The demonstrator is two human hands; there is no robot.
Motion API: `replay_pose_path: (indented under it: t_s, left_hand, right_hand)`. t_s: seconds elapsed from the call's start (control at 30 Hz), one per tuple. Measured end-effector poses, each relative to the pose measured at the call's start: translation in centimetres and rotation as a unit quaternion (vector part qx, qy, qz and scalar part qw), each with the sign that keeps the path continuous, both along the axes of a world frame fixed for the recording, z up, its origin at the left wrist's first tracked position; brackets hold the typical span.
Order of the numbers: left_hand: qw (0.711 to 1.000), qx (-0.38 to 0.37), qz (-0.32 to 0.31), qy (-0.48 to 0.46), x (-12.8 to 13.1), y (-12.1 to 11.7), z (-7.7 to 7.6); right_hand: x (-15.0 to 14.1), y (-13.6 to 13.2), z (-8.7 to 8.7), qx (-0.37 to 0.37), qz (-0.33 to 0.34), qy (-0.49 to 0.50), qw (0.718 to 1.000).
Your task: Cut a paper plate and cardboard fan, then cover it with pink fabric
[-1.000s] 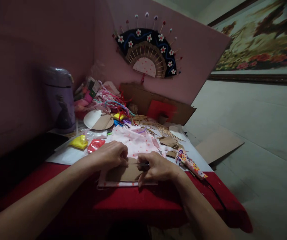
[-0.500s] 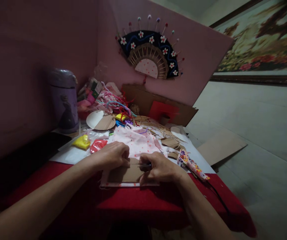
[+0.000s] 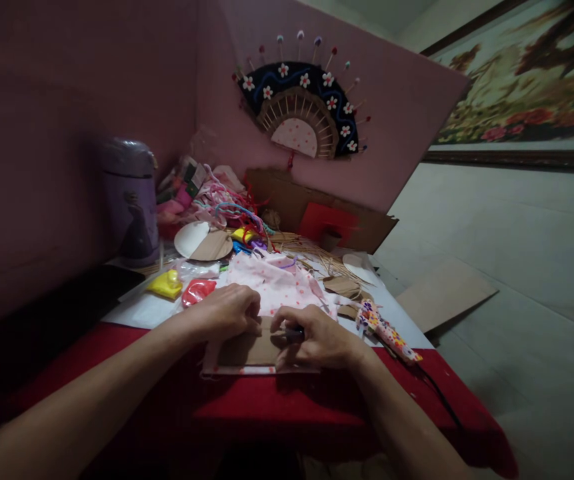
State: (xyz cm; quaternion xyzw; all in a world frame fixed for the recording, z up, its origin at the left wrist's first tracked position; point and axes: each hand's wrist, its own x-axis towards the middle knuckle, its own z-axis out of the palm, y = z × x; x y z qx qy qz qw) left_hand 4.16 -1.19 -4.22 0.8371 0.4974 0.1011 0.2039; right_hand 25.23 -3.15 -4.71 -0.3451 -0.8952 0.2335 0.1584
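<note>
A brown cardboard piece (image 3: 244, 351) lies on white cloth with red spots (image 3: 267, 283), close to the table's front edge. The cloth shows along the card's near side and spreads out beyond its far side. My left hand (image 3: 231, 310) is closed, its fingertips pinching at the card's far edge where the cloth meets it. Over the card's right part, my right hand (image 3: 319, 337) grips small scissors (image 3: 294, 334) with dark handles. Their thin blades point left and are partly hidden by my fingers.
A floral-wrapped glue gun (image 3: 389, 332) with a black cord lies on the right. Yellow (image 3: 165, 285) and red clay packets (image 3: 198, 292) sit left, near a purple flask (image 3: 131, 207). Behind are thin sticks (image 3: 311, 244) and pipe cleaners (image 3: 231, 203). A decorated fan (image 3: 301, 100) hangs on the wall.
My right hand has shifted slightly left with the scissors, and its index finger has lifted and reaches further over the card. My left hand stays in place on the card's far edge.
</note>
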Motion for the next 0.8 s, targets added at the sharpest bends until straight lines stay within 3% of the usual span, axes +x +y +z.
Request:
replay_pose_path:
  t_s: [0.27,0.4,0.53,0.67,0.8]
  left_hand:
    - [0.999,0.046,0.011,0.018,-0.5,-0.2,1.1]
    - [0.993,0.076,0.032,0.089,-2.7,-1.5,2.0]
    - [0.985,0.092,0.038,0.140,-5.0,-3.7,1.8]
    - [0.984,0.063,0.072,0.150,-5.4,-4.8,1.3]
    - [0.992,0.015,0.080,0.092,-4.6,-4.7,1.5]
  right_hand:
    - [-0.4,0.2,-1.0,0.016,0.043,0.017,0.999]
    - [-0.4,0.4,-1.3,0.028,0.044,0.018,0.999]
    - [-0.4,0.3,-1.2,0.027,0.046,0.018,0.998]
    - [-0.4,0.3,-1.1,0.027,0.052,0.023,0.998]
    - [-0.3,0.4,-1.3,0.029,0.044,0.019,0.998]
